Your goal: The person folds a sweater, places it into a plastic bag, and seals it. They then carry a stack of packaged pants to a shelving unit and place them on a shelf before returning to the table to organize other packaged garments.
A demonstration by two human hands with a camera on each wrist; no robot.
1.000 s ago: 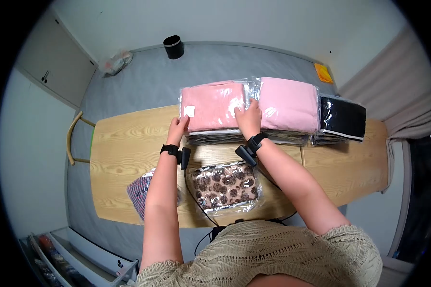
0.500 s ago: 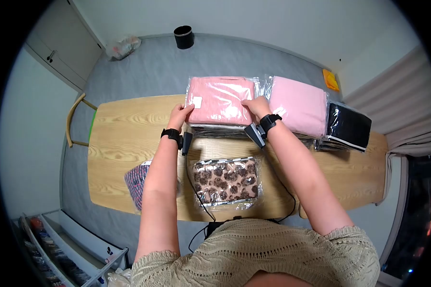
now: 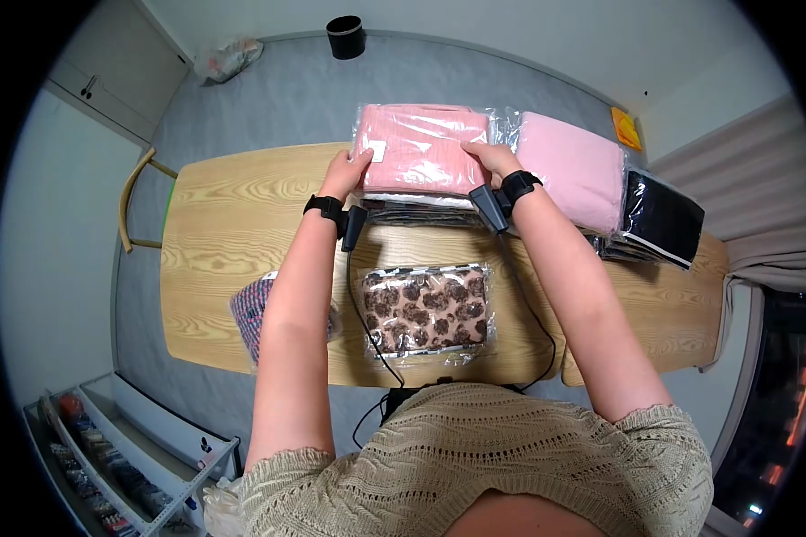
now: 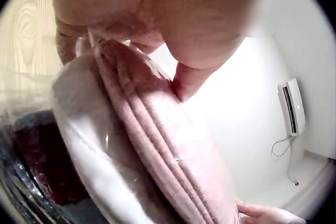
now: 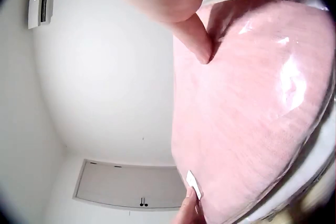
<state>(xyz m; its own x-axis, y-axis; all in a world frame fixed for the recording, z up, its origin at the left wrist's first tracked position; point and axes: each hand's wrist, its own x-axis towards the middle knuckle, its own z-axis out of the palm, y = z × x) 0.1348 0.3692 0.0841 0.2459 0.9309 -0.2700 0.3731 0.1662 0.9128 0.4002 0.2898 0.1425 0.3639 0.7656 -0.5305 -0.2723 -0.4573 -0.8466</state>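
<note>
A folded pink garment in clear plastic [image 3: 425, 161] tops the left stack in the head view. On its left edge, by a white tag [image 3: 378, 151], the left hand [image 3: 342, 174] grips it, thumb on top and fingers around the side. The right hand [image 3: 495, 164] grips the opposite edge, its thumb pressing the top face. In the left wrist view, the pink layers [image 4: 157, 129] lie over a white packet [image 4: 89, 134], the left hand [image 4: 152, 14] holding their edge. The right wrist view has the right thumb of the hand [image 5: 168, 3] against the pink garment [image 5: 247, 98].
Beside the left stack are a lighter pink packet [image 3: 571, 170] and a black one [image 3: 663, 217]. A brown-patterned packet [image 3: 428, 311] lies nearer on the table [image 3: 233, 215], with a multicoloured knitted one [image 3: 251, 313] by the left forearm. Cables run from both wrist cameras.
Both hands have shifted their grip on the pink packet's sides, the right thumb now over its top face. The head view has tilted, with the near table items appearing higher.
</note>
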